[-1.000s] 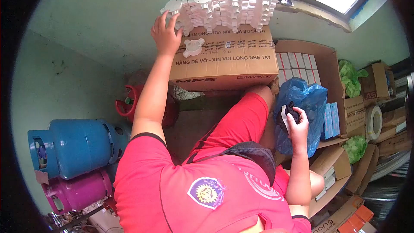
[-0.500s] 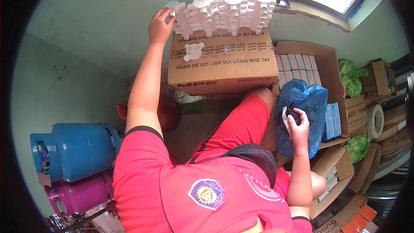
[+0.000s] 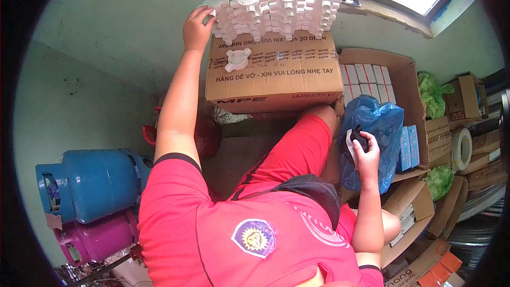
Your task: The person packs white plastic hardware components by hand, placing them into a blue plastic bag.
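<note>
The left hand [image 3: 196, 34] curls its fingers against the leftmost stack of white fittings [image 3: 226, 26] on the cardboard box [image 3: 273, 82], though whether they clamp it I cannot tell; the right hand [image 3: 367, 158] pinches a black bundle [image 3: 362, 139], probably soft. The fittings look light, stiff and slightly slippery, best taken by the round rim.

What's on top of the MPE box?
Four stacks of white fittings, plus one loose fitting in front. The left hand partly hides the leftmost stack. The closed top of the MPE box conceals whatever is inside.
</note>
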A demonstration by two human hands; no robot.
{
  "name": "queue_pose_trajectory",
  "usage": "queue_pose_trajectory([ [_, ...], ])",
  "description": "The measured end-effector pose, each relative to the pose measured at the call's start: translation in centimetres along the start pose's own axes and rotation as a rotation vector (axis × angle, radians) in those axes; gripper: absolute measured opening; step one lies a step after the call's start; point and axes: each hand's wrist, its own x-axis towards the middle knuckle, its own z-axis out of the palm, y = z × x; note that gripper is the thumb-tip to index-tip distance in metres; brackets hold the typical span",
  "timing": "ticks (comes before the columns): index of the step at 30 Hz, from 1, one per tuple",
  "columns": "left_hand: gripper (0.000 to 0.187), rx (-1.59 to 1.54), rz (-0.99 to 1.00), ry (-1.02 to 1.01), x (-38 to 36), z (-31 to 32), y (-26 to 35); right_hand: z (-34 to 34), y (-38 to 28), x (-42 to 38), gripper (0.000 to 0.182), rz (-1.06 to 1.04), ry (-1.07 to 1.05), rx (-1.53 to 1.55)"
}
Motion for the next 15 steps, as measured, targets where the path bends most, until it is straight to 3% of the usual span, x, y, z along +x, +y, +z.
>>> queue_pose_trajectory([
  [15,0.033,-0.041,-0.066,0.056,-0.94,0.66,0.0,0.06,-0.07,-0.06,0.035,-0.003,-0.011,-0.064],
])
